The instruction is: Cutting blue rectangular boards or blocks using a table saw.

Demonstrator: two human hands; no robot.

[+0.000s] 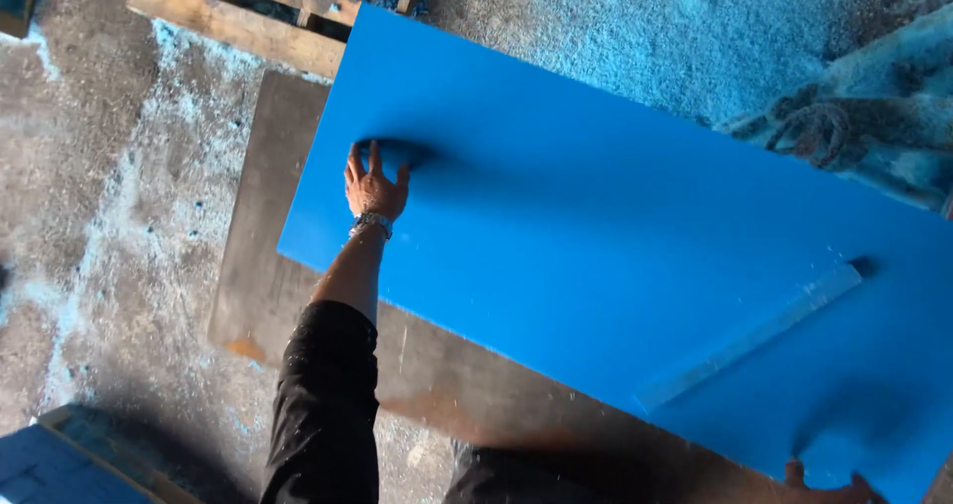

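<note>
Your right hand grips the blue sheet's near edge; left hand presses flat, fingers spread. Tilt it and the loose straightedge may slide off.

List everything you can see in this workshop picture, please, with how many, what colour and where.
blue sheet: one, bright blue, lying flat across the middle
straight strip: one, pale grey, lying on the sheet toward its right end
dark board: one, brown-grey, under the sheet
wooden pallet: one, tan, top left
rope: one coil, dusty grey, upper right
floor: grey, dusted with blue shavings
left hand: flat on the sheet, watch on the wrist
right hand: at the sheet's near edge, bottom right, mostly cut off
</note>
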